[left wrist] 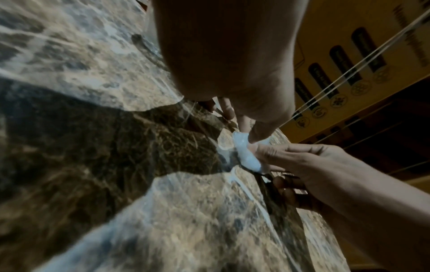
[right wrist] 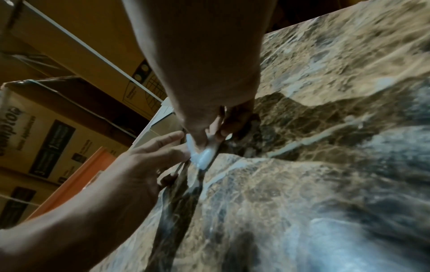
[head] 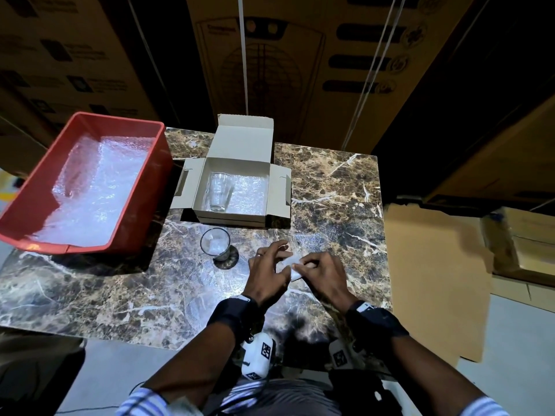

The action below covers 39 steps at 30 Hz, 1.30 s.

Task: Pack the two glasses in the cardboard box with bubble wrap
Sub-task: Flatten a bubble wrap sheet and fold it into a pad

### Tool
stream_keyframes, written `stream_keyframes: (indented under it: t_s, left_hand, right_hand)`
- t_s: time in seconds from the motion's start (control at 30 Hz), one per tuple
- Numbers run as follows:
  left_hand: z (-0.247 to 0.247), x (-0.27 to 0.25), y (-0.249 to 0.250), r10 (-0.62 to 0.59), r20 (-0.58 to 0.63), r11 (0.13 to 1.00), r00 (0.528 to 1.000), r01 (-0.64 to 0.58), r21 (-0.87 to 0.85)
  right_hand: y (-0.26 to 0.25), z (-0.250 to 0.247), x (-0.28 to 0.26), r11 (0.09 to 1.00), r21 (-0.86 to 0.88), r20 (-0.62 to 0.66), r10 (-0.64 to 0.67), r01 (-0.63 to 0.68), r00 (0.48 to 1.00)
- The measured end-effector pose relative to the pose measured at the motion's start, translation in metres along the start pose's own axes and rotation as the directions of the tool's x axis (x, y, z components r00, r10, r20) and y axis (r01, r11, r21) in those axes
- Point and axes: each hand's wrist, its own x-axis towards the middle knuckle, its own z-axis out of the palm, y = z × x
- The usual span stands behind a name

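Near the front edge of the marble table (head: 330,187), a small rolled piece of bubble wrap (head: 289,267) was held between both hands: the right hand (head: 322,277) pinched it with curled fingers, the left hand (head: 267,273) gripped its other end, fingers spread. One glass (head: 214,244) stood upright just left of the hands (something pale inside). A second glass (head: 220,192) stood in the open cardboard box (head: 237,145), on a bubble-wrap lining. Further left sat a red tray (head: 27,205) of bubble wrap.

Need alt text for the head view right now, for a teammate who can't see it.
Both hands, left hand and right hand, roll a small piece of bubble wrap on a marble table. Behind them, one glass stands upright, another glass lies in the open cardboard box, beside a red bin.
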Motion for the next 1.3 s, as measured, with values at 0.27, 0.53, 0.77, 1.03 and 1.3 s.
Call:
stream_keyframes:
  t_s: [0.27,0.53,0.77,1.03,1.3]
  left_hand:
    - [0.004,0.015,-0.001,0.011,-0.09,0.994,0.996,-0.002,0.107]
    - [0.006,0.023,0.014,-0.001,-0.102,0.964,0.995,0.028,0.263]
    - [0.001,0.015,0.02,-0.031,0.028,0.998,0.999,0.03,0.057]
    - [-0.037,0.013,0.053,0.012,0.036,0.973,0.999,-0.003,-0.229]
    - [-0.094,0.011,0.075,-0.134,0.039,0.919,0.99,0.139,-0.37]
  right_hand:
    - [-0.004,0.003,0.008,0.96,-0.276,-0.026,-0.054,0.045,0.998]
    - [0.003,0.001,0.018,0.992,-0.098,0.179,-0.061,0.079,0.982]
    - [-0.005,0.002,0.015,0.995,-0.092,0.185,-0.01,0.027,0.983]
    - [-0.032,-0.021,0.008,0.902,0.395,0.301,0.052,-0.174,0.952]
    - [-0.085,-0.024,0.01,0.811,0.582,0.175,-0.043,-0.068,0.984]
